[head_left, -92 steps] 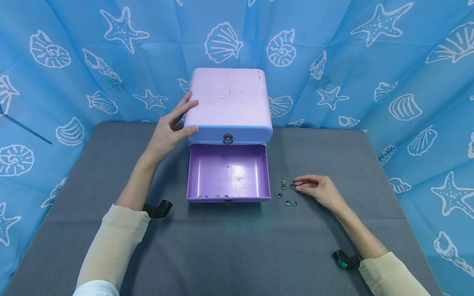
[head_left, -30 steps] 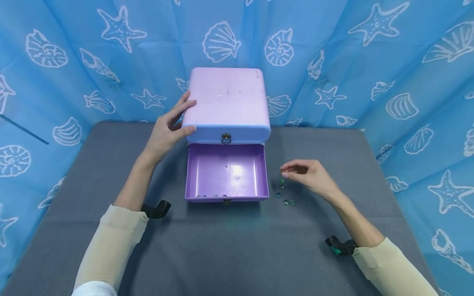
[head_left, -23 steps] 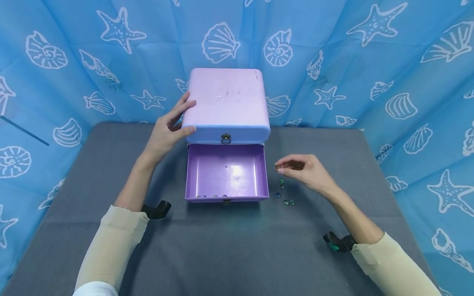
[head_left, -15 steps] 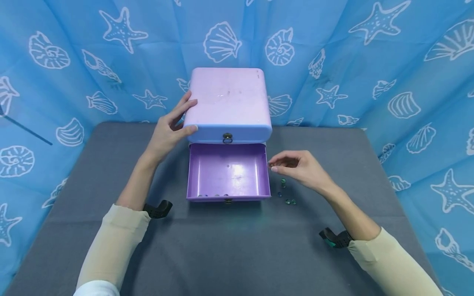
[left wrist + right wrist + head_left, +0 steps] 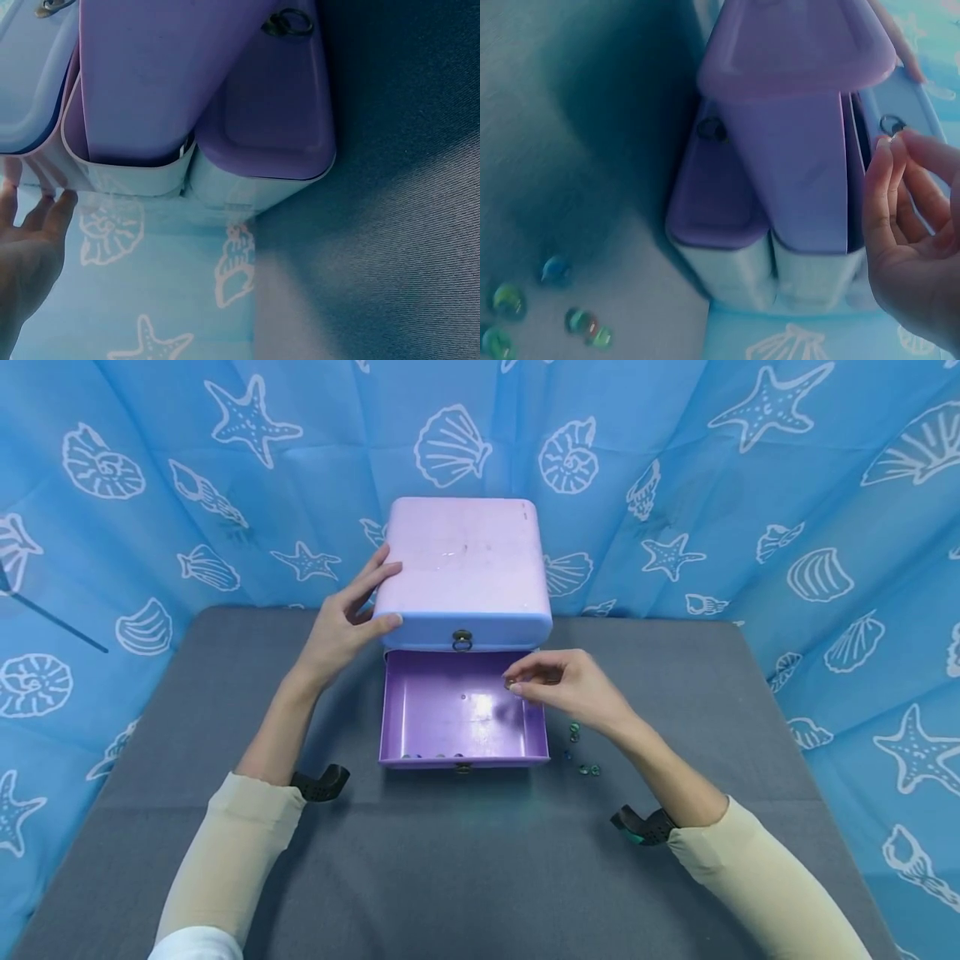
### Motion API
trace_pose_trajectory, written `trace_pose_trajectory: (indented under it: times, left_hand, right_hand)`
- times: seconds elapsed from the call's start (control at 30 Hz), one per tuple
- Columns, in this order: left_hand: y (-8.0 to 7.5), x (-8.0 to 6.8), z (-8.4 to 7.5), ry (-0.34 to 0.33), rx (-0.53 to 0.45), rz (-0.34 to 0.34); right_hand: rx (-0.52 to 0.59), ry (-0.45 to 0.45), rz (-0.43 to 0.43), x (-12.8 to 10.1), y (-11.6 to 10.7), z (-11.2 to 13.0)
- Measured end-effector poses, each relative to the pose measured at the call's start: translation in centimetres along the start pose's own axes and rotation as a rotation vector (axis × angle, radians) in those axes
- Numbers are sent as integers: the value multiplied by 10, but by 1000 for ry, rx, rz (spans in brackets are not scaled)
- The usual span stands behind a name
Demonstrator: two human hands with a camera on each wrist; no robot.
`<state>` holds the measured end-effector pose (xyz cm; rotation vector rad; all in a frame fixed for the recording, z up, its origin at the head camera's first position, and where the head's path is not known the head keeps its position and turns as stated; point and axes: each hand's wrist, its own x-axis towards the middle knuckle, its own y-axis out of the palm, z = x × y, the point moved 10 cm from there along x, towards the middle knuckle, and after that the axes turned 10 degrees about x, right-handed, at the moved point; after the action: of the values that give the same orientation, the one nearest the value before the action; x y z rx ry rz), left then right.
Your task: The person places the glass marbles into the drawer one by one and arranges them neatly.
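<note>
Five loose marbles (image 5: 596, 770) lie on the gray table (image 5: 675, 677), on the right-edge side of the purple drawer (image 5: 420, 718), as a person's right hand (image 5: 573, 683) carries a single held marble (image 5: 509, 683) over the open drawer. Thumb and fingertips meet in a narrow pinch around the glass, which hangs clear of the drawer floor, just inward of the right wall. The pink-topped box (image 5: 463, 572) stands by the table's back edge, between its two back corners, with the drawer drawn out toward the front edge. The left hand (image 5: 333, 622) spreads wide along the box's left side, thumb at the front corner, fingertips at the upper edge. At least four drawer marbles (image 5: 458, 756) rest along the drawer's front wall, low and partly hidden in the head view. Carrying glass this small seems best done with a light, even pinch, since a hard squeeze could shoot it loose. Keeping it low and nearer the drawer's middle than its right wall should limit any bounce over the rim, and a steady left hand should keep the box from sliding toward the table's back edge
</note>
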<state>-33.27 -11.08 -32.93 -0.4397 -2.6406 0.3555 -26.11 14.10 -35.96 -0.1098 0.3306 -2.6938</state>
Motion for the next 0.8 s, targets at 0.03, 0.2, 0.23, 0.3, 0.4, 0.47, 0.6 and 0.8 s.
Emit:
trace_pose_trajectory:
  times: [0.03, 0.2, 0.23, 0.3, 0.4, 0.47, 0.6, 0.8]
  left_hand:
    - [0, 0, 0, 0, 1, 0]
    - [0, 1, 1, -1, -3, -1]
    - [0, 1, 1, -1, -5, -1]
    - [0, 1, 1, -2, -5, 1]
    - [0, 1, 1, -1, 2, 3]
    - [0, 1, 1, -1, 7, 4]
    - [0, 1, 1, 0, 16, 1]
    - [-1, 1, 0, -3, 31, -5]
  right_hand:
    - [6, 6, -1, 3, 3, 0]
    - [-6, 21, -1, 14, 14, 3]
    - [-15, 21, -4, 16, 16, 4]
    - [-29, 23, -7, 20, 19, 5]
    - [-40, 32, -16, 25, 24, 4]
    - [-37, 38, -18, 27, 27, 2]
    - [-9, 52, -11, 30, 34, -2]
    - [19, 64, -6, 36, 44, -7]
